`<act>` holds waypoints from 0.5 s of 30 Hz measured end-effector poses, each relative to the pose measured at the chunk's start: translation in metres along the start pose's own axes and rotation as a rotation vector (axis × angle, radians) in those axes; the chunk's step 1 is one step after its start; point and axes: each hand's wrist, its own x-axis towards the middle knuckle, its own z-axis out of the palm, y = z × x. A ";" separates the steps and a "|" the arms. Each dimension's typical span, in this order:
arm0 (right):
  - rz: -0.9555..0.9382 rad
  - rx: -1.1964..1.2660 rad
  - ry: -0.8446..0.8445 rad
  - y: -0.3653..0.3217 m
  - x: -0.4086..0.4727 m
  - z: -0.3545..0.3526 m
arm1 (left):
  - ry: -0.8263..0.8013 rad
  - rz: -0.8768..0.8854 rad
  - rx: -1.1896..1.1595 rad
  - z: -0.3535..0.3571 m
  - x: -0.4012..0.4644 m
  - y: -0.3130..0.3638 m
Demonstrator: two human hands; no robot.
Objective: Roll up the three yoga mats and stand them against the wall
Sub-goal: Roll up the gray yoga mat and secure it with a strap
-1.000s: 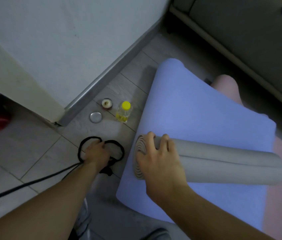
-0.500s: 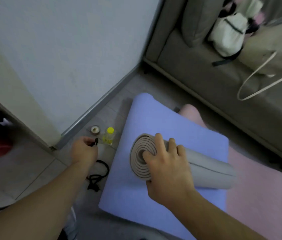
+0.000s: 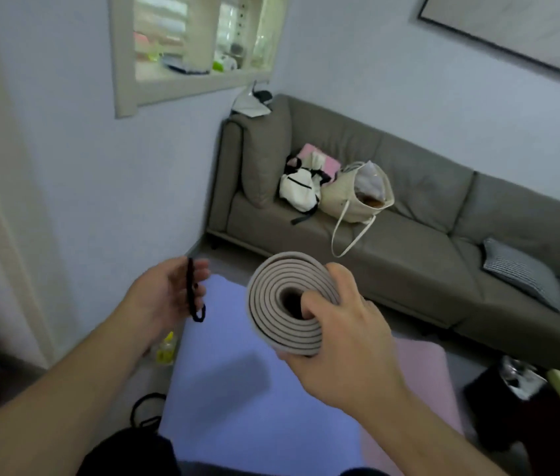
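While the right hand [image 3: 343, 341] grasps the one rolled mat [image 3: 288, 304], thumb tucked into the hollow core and fingers curled round the outer layers, the roll is held up in the air above the floor mats. Its spiral end faces the camera, so its long axis runs away from the viewer, toward the sofa [image 3: 409, 235]; the far end is hidden behind the near one.

Three mats show in all: the grey rolled one, a blue mat [image 3: 237, 389] lying flat on the floor, and a pink mat [image 3: 422, 379] flat beneath it, showing along the blue one's right edge.

The left hand [image 3: 165, 297] is raised beside the wall [image 3: 100, 201], its fingers pinching a black strap [image 3: 192, 290] that hangs down in a short loop. More black cord [image 3: 144, 407] lies on the floor by the blue mat's left edge, near one small yellow-capped bottle [image 3: 166, 348].

Two bags sit on the sofa seat, a white backpack [image 3: 299, 190] and a cream tote [image 3: 357, 197], touching each other.
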 end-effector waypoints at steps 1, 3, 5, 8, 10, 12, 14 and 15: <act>0.016 0.007 0.031 -0.003 -0.010 -0.014 | -0.054 0.009 -0.006 0.012 -0.018 0.007; 0.068 0.039 0.045 -0.007 -0.034 -0.038 | -0.167 0.023 0.032 0.034 -0.052 0.014; 0.135 0.093 0.060 -0.010 -0.064 -0.056 | -0.247 0.064 0.162 0.052 -0.089 0.015; 0.247 0.191 0.086 -0.012 -0.110 -0.068 | -0.301 0.152 0.434 0.071 -0.142 0.003; 0.314 0.247 0.081 -0.014 -0.137 -0.065 | -0.335 0.186 0.583 0.074 -0.171 -0.013; 0.358 0.306 0.058 -0.014 -0.161 -0.057 | -0.374 0.202 0.691 0.071 -0.195 -0.030; 0.386 0.339 0.030 -0.015 -0.178 -0.046 | -0.408 0.206 0.778 0.065 -0.209 -0.046; 0.398 0.350 0.015 -0.015 -0.185 -0.039 | -0.419 0.202 0.818 0.062 -0.212 -0.053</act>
